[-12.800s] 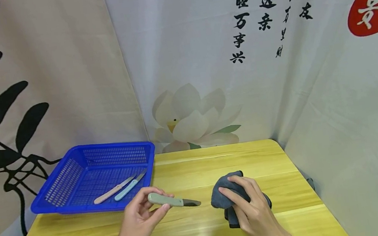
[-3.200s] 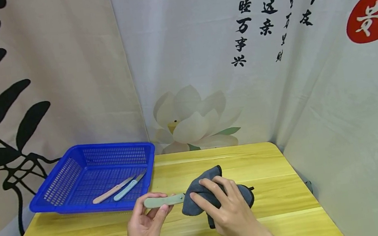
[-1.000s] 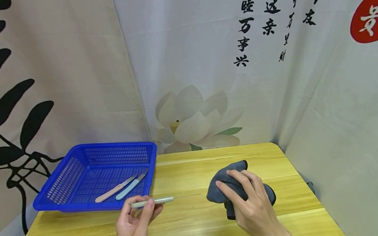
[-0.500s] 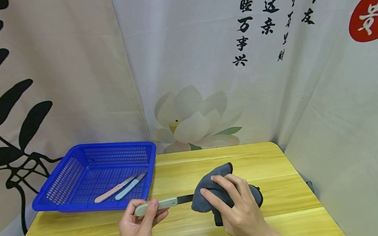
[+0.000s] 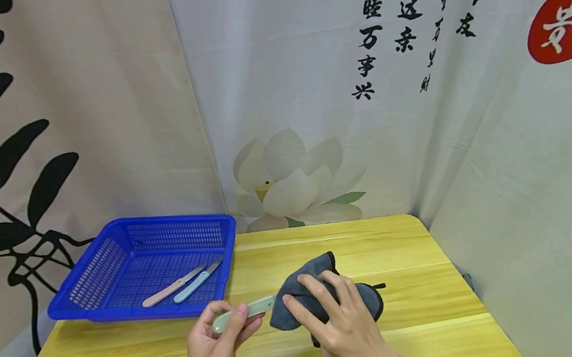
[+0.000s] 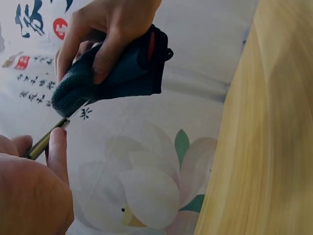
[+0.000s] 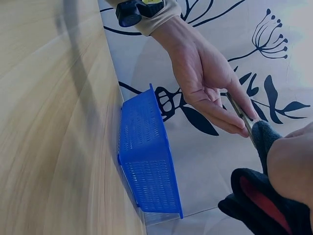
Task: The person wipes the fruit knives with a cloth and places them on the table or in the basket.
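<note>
My left hand [image 5: 212,350] grips the pale green handle of a small knife [image 5: 251,309] between thumb and fingers, above the table. The knife's blade is mostly covered by a folded dark blue-grey cloth [image 5: 291,306] with black edging. My right hand [image 5: 346,327] holds that cloth around the blade, fingers bent over its top. In the left wrist view a thin strip of blade shows between the handle and the cloth [image 6: 124,68]. The right wrist view shows the knife edge-on, with the left fingers [image 7: 220,115] along its handle.
A blue plastic basket [image 5: 146,312] stands at the table's back left. Inside it lie a pink-handled knife [image 5: 170,289] and a light-blue-handled knife [image 5: 192,287]. The wooden table [image 5: 410,258] ends at a printed cloth backdrop [image 5: 273,83].
A second ago the blade was bare and the cloth apart from it to the right. The right hand has since moved left, bringing the cloth over the blade up to the handle.
</note>
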The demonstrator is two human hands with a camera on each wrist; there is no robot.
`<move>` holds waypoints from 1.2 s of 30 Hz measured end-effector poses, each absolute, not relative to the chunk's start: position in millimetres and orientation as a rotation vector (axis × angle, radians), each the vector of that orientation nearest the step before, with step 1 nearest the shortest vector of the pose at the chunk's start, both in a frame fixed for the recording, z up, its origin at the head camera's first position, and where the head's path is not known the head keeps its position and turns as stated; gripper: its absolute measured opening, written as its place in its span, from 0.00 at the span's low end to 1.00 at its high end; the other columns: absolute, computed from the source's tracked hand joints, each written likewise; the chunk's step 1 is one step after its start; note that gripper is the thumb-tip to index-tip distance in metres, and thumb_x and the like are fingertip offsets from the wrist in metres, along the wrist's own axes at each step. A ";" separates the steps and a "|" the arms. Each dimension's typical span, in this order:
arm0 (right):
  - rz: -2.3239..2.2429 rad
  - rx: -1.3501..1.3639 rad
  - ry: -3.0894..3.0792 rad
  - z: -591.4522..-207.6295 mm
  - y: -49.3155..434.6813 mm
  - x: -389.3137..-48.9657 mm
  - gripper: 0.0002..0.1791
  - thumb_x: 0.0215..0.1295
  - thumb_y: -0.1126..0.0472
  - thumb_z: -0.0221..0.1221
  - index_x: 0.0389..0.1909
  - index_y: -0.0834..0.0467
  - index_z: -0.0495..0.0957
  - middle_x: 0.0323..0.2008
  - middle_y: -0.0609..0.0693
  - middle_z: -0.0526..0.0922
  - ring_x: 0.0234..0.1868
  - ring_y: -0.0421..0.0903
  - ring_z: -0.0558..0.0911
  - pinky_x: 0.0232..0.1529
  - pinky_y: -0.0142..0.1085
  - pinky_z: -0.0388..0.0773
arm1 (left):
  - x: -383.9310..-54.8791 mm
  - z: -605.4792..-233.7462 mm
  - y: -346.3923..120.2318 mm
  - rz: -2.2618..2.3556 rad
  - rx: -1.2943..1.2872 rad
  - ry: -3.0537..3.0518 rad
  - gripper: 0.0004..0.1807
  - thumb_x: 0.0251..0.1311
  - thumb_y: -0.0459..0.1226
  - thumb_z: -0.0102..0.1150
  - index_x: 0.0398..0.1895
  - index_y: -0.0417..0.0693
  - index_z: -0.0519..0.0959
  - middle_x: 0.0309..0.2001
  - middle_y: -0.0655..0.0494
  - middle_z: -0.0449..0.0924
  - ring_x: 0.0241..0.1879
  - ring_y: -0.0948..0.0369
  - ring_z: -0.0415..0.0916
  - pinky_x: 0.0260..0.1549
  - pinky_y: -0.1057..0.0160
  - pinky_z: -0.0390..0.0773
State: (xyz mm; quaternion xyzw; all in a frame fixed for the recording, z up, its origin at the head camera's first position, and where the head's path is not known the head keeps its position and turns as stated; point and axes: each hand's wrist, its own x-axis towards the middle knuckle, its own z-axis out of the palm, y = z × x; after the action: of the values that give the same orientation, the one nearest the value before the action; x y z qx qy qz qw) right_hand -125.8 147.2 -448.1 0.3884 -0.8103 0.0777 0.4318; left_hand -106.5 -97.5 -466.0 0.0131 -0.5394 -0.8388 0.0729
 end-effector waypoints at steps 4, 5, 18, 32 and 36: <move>0.187 0.964 -2.061 -447.4 149.8 -126.8 0.34 0.70 0.70 0.48 0.72 0.46 0.84 0.69 0.58 0.82 0.62 0.62 0.78 0.56 0.57 0.82 | -106.7 -466.9 -98.2 -2.535 0.010 -1.639 0.05 0.79 0.25 0.64 0.50 0.40 0.85 0.47 0.49 0.91 0.47 0.56 0.96 0.53 0.58 0.93; 0.186 0.962 -2.066 -447.3 150.5 -127.2 0.35 0.69 0.70 0.47 0.72 0.46 0.83 0.70 0.58 0.82 0.63 0.62 0.78 0.56 0.57 0.82 | -106.8 -466.8 -98.1 -2.534 0.013 -1.646 0.05 0.78 0.25 0.64 0.49 0.40 0.86 0.47 0.49 0.91 0.47 0.55 0.96 0.53 0.58 0.93; 0.177 0.913 -2.057 -447.1 158.8 -134.8 0.32 0.82 0.70 0.41 0.71 0.45 0.85 0.69 0.59 0.82 0.62 0.62 0.78 0.55 0.58 0.83 | -107.8 -467.2 -102.2 -2.535 0.041 -1.639 0.07 0.77 0.24 0.65 0.44 0.40 0.89 0.44 0.49 0.93 0.45 0.55 0.97 0.52 0.59 0.93; 0.173 0.837 -2.118 -451.3 184.3 -144.3 0.31 0.78 0.70 0.44 0.71 0.47 0.85 0.70 0.62 0.81 0.61 0.64 0.77 0.53 0.60 0.81 | -107.7 -467.6 -111.1 -2.520 0.019 -1.577 0.09 0.76 0.22 0.64 0.41 0.41 0.89 0.41 0.50 0.94 0.41 0.58 0.97 0.49 0.60 0.93; 0.194 0.785 -2.149 -452.7 195.1 -146.9 0.34 0.66 0.74 0.57 0.71 0.48 0.85 0.70 0.63 0.81 0.60 0.66 0.77 0.55 0.63 0.81 | -108.4 -464.5 -114.3 -2.509 0.056 -1.558 0.09 0.77 0.22 0.64 0.40 0.42 0.88 0.41 0.51 0.94 0.40 0.59 0.96 0.48 0.60 0.94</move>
State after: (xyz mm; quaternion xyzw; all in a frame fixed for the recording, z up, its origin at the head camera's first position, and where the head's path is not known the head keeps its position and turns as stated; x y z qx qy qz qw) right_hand -146.9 195.1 -452.7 0.3116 -0.8535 0.0772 0.4105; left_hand -108.4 -114.3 -464.5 0.0190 -0.5252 -0.8457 0.0934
